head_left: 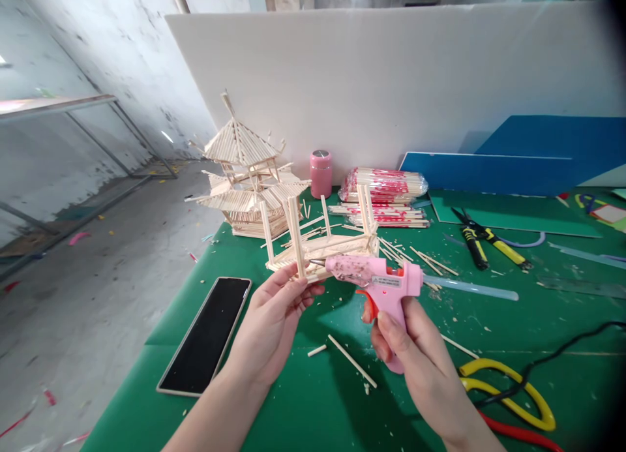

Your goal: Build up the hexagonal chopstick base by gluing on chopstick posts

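Head camera view: at far left, a metal-legged bench stands over a grey concrete floor strewn with coloured scraps. On the near left of the green-covered table lies a black-screened, pale-edged smartphone. Farther back stands a tiered pavilion model of pale wooden sticks, with pointed, sloping roofs.

Just right of the phone, the left hand pinches the near left edge of a pale wooden-stick frame with upright posts, thumb and fingers pressed together beside a post. The frame is at the middle of the scene, in front of the pavilion model's right side. Beyond it stands a pink cylindrical flask, with plastic-wrapped bundles of wooden sticks to its right.

The right hand is wrapped around the grip of a pink glue gun with a red trigger. Its nozzle points left, close to the pinched edge; whether they touch, I cannot tell. A translucent glue stick juts from its rear.

Farther right lie yellow-and-black-handled pliers, with blue panels behind. Near right, a black cord crosses yellow looped handles.
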`<state>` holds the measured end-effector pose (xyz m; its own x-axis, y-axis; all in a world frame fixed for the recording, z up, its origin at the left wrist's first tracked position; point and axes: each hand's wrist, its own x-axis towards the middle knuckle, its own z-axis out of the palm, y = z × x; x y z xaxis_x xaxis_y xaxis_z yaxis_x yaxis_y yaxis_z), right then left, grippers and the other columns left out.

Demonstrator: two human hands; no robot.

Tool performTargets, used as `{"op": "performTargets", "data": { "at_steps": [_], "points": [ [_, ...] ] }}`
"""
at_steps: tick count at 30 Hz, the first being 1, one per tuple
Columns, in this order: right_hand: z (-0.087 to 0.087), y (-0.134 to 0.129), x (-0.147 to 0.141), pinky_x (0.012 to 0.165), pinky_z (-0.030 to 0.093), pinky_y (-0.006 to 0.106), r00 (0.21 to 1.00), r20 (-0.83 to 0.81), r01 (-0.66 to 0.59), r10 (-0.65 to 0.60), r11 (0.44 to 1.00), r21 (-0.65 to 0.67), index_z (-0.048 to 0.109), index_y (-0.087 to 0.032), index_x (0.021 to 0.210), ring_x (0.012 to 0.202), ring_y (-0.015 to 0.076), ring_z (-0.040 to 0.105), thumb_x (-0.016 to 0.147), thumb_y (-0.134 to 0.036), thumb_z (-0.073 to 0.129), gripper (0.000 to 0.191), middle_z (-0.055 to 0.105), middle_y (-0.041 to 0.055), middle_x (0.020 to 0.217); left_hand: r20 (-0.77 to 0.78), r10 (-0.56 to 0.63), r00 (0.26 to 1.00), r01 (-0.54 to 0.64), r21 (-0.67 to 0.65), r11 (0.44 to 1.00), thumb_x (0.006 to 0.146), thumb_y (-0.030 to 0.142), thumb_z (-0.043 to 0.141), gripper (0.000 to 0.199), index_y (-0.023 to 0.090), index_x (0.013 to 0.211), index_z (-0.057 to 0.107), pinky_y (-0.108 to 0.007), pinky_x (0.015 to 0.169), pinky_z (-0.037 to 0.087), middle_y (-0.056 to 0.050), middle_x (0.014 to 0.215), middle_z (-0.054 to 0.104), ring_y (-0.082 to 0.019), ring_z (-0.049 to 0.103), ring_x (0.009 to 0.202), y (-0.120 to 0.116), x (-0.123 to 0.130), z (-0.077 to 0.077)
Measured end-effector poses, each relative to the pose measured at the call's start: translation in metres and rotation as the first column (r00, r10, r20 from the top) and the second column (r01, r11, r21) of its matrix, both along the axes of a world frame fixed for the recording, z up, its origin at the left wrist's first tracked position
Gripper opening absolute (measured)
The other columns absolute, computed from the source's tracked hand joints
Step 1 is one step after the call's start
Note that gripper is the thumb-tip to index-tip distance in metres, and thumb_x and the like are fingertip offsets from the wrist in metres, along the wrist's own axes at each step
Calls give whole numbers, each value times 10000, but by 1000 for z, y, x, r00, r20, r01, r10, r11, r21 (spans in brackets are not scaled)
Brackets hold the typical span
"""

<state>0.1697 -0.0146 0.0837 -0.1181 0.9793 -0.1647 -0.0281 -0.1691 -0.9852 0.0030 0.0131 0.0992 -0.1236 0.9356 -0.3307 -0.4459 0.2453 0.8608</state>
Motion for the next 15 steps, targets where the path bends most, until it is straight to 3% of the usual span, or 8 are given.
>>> {"op": "performTargets", "data": {
  "at_steps": [15],
  "points": [
    [2, -5, 0, 471, 356, 224, 994, 106, 37, -42, 998, 50, 477, -210, 1059, 560, 117, 418, 829, -454, 429, 339, 494, 1, 682, 7, 14, 1000, -14, -5, 1000, 703, 166, 606, 263, 121, 960, 570, -232, 673, 440, -83, 901, 660, -144, 603, 747, 1, 0, -1]
  ]
}}
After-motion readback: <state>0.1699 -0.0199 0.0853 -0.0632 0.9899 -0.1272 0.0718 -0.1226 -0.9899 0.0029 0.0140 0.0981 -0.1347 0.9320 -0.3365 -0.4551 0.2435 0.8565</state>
